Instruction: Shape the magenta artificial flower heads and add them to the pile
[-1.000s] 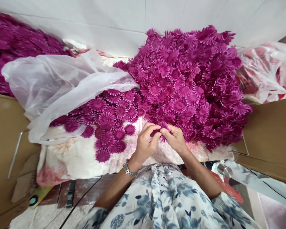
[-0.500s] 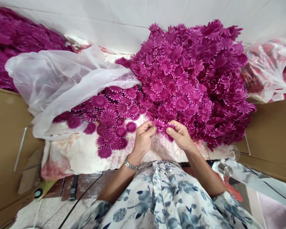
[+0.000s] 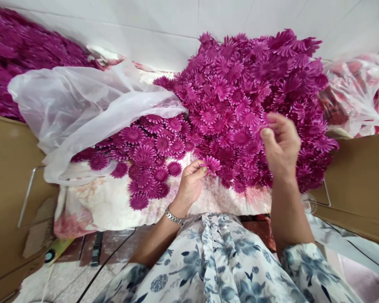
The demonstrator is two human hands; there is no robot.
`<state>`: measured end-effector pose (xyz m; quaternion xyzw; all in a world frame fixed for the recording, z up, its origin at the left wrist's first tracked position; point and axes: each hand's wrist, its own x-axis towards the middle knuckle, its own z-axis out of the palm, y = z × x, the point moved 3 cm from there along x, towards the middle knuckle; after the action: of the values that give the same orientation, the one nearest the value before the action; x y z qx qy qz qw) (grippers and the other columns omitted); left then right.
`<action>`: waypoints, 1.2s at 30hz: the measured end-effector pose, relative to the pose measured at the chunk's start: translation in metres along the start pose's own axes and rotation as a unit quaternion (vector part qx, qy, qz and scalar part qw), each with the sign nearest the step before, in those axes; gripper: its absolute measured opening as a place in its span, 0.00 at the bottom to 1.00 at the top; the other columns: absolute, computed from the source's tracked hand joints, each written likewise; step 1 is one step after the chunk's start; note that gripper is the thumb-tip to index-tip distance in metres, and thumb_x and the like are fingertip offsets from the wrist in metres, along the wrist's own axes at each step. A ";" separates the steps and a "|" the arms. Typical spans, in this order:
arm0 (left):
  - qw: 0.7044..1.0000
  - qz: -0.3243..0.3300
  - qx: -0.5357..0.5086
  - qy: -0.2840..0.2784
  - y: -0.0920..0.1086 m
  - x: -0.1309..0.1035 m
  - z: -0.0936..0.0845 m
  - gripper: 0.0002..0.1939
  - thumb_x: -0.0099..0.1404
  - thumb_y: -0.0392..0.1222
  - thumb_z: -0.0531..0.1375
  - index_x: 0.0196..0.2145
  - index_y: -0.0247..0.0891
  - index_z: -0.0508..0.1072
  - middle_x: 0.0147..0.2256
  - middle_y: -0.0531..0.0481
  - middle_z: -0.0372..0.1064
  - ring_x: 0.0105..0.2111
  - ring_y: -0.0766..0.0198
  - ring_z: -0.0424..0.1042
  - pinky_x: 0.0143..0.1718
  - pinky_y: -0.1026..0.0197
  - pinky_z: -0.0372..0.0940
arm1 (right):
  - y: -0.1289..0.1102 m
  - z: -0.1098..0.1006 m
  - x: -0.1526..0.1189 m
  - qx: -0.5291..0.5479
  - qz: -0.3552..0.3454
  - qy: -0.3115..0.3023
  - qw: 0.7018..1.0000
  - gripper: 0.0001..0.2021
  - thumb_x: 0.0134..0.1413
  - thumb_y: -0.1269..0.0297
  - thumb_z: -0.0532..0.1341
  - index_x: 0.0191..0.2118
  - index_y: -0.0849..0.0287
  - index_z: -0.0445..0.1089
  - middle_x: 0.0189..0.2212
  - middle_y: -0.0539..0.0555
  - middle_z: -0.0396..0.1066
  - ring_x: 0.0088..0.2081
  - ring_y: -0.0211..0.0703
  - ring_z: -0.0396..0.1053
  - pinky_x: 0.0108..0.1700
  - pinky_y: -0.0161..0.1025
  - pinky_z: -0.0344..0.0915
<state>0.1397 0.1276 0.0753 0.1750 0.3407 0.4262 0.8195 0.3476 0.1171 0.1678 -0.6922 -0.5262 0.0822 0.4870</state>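
Note:
A big heap of magenta fabric daisy flowers lies on a floral cloth in front of me. My left hand, with a metal watch at the wrist, pinches one magenta flower at the heap's near edge. My right hand is raised over the right side of the heap, its fingertips pinched on a flower petal piece. A flatter spread of the same flowers lies left of my left hand.
A clear plastic bag lies over the flowers at left, with more magenta flowers behind it. Cardboard boxes stand at left and right. Another plastic bag with red contents sits at far right. White wall behind.
My hands were together on one flower near the heap's front edge. The right hand has since lifted up and right over the heap; the left hand stays, still holding a flower.

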 end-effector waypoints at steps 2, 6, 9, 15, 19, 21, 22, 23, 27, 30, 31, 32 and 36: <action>1.000 0.001 -0.001 -0.008 0.000 -0.001 0.001 0.12 0.41 0.40 0.70 0.24 0.36 0.74 0.23 0.54 0.70 0.24 0.68 0.66 0.30 0.63 0.62 | -0.008 -0.012 0.012 -0.132 -0.076 0.080 0.985 0.25 0.51 0.51 0.61 0.53 0.56 0.62 0.45 0.58 0.66 0.47 0.49 0.64 0.47 0.49 0.62; 1.000 0.019 0.013 0.000 0.001 -0.002 0.003 0.11 0.42 0.41 0.70 0.24 0.37 0.74 0.23 0.55 0.68 0.24 0.71 0.64 0.31 0.65 0.60 | -0.023 0.015 -0.017 -0.118 -0.085 -0.057 0.988 0.14 0.52 0.55 0.60 0.40 0.58 0.70 0.37 0.56 0.72 0.43 0.48 0.66 0.49 0.51 0.60; 0.997 0.039 0.057 -0.019 0.002 -0.004 0.005 0.10 0.44 0.42 0.69 0.24 0.37 0.75 0.25 0.54 0.68 0.28 0.69 0.65 0.34 0.65 0.60 | -0.019 0.054 -0.059 0.098 0.084 -0.264 0.956 0.15 0.49 0.55 0.63 0.40 0.58 0.69 0.35 0.53 0.72 0.37 0.41 0.68 0.42 0.42 0.65; 0.989 0.078 0.128 0.002 -0.003 -0.008 0.002 0.07 0.49 0.43 0.67 0.26 0.38 0.76 0.25 0.53 0.69 0.27 0.68 0.65 0.33 0.64 0.60 | -0.007 0.069 -0.082 0.253 0.194 -0.201 0.926 0.08 0.45 0.60 0.65 0.30 0.58 0.68 0.27 0.47 0.65 0.30 0.35 0.63 0.35 0.34 0.60; 0.986 0.099 0.132 0.007 -0.002 -0.010 0.000 0.05 0.52 0.39 0.65 0.30 0.40 0.77 0.29 0.52 0.72 0.31 0.67 0.67 0.36 0.64 0.60 | -0.003 0.066 -0.086 0.268 0.225 -0.154 0.924 0.08 0.44 0.62 0.66 0.29 0.57 0.67 0.25 0.46 0.64 0.28 0.33 0.61 0.33 0.33 0.59; 0.984 0.101 0.146 0.015 -0.001 -0.010 -0.002 0.04 0.53 0.38 0.63 0.29 0.40 0.76 0.27 0.53 0.71 0.29 0.68 0.66 0.35 0.65 0.60 | -0.001 0.067 -0.090 0.274 0.246 -0.158 0.916 0.09 0.44 0.61 0.66 0.29 0.57 0.67 0.24 0.45 0.64 0.26 0.32 0.60 0.31 0.33 0.58; 0.982 0.102 0.156 0.020 -0.001 -0.010 -0.003 0.03 0.53 0.38 0.63 0.29 0.40 0.76 0.26 0.54 0.70 0.28 0.68 0.65 0.33 0.65 0.59 | 0.000 0.067 -0.091 0.272 0.250 -0.159 0.916 0.09 0.44 0.60 0.66 0.28 0.58 0.67 0.24 0.46 0.65 0.26 0.32 0.60 0.31 0.33 0.58; 0.980 0.102 0.167 0.024 -0.001 -0.010 -0.005 0.03 0.54 0.38 0.62 0.28 0.39 0.76 0.25 0.54 0.69 0.27 0.69 0.64 0.32 0.65 0.59 | 0.000 0.067 -0.091 0.266 0.248 -0.158 0.918 0.10 0.45 0.59 0.66 0.28 0.58 0.67 0.24 0.46 0.65 0.25 0.32 0.59 0.31 0.33 0.58; 0.968 0.126 0.216 0.029 0.003 -0.010 -0.008 0.05 0.58 0.40 0.58 0.30 0.38 0.75 0.27 0.51 0.70 0.29 0.65 0.67 0.35 0.62 0.62 | -0.001 0.065 -0.089 0.208 0.210 -0.171 0.940 0.11 0.51 0.56 0.61 0.26 0.59 0.65 0.20 0.45 0.60 0.23 0.32 0.56 0.29 0.33 0.56; 0.918 0.221 0.328 0.023 0.015 -0.012 -0.004 0.08 0.60 0.39 0.57 0.38 0.39 0.73 0.35 0.49 0.70 0.36 0.63 0.68 0.41 0.60 0.62 | -0.004 0.063 -0.085 0.160 0.179 -0.183 0.953 0.13 0.53 0.57 0.57 0.24 0.59 0.63 0.19 0.45 0.57 0.23 0.32 0.55 0.28 0.32 0.54; 0.888 0.256 0.383 0.003 0.018 -0.013 0.000 0.10 0.60 0.39 0.58 0.40 0.40 0.72 0.37 0.49 0.69 0.39 0.62 0.68 0.43 0.59 0.62 | -0.005 0.063 -0.084 0.148 0.168 -0.190 0.956 0.13 0.54 0.57 0.57 0.23 0.59 0.63 0.19 0.45 0.58 0.23 0.32 0.55 0.28 0.32 0.54; 0.856 0.282 0.433 -0.028 0.021 -0.014 0.004 0.11 0.59 0.38 0.58 0.41 0.40 0.72 0.38 0.48 0.69 0.40 0.62 0.67 0.44 0.59 0.62 | -0.006 0.063 -0.083 0.141 0.157 -0.202 0.956 0.14 0.54 0.57 0.57 0.23 0.59 0.63 0.19 0.46 0.58 0.24 0.32 0.56 0.29 0.33 0.55; 0.802 0.272 0.516 -0.131 0.024 -0.013 0.015 0.06 0.60 0.36 0.57 0.36 0.39 0.71 0.33 0.50 0.68 0.35 0.64 0.68 0.38 0.62 0.64 | -0.004 0.066 -0.085 0.175 0.155 -0.255 0.938 0.14 0.53 0.55 0.58 0.24 0.59 0.64 0.21 0.46 0.61 0.25 0.32 0.58 0.30 0.32 0.56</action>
<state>0.1318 0.1309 0.1050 0.7117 0.3383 0.3661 0.4950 0.2669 0.0872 0.1030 -0.6248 -0.4965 0.4214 0.4308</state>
